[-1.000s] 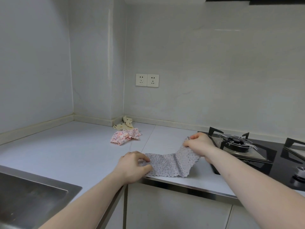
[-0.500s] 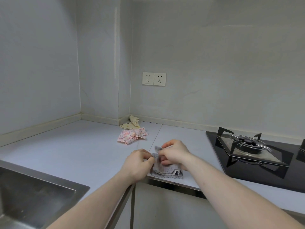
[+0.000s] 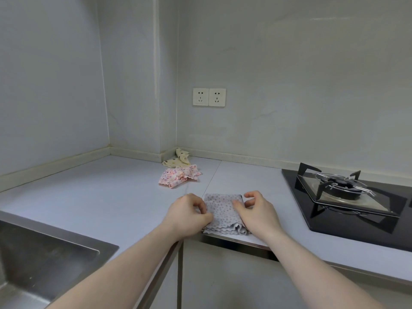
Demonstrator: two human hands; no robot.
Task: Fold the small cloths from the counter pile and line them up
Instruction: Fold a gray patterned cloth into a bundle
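The folded grey cloth (image 3: 224, 211) lay at the near edge of the tabletop (image 3: 111, 197), directly between the hands, its longer side running near to far. The left hand (image 3: 188, 214) pinched its left edge with curled fingers; the right hand (image 3: 256, 210) pressed its right side, fingers loosely curled. The unfolded pink cloth (image 3: 179, 176) and yellow cloth (image 3: 177, 160) waited farther back, slightly nearer the left hand.

Open counter (image 3: 107, 197) leftward; gas hob (image 3: 347, 197) close on the right.

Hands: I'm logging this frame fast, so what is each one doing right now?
Left hand: fingers curled, pinching the left edge of the grey cloth.
Right hand: fingers loosely curled above the cloth, thumb resting on it, gripping nothing.
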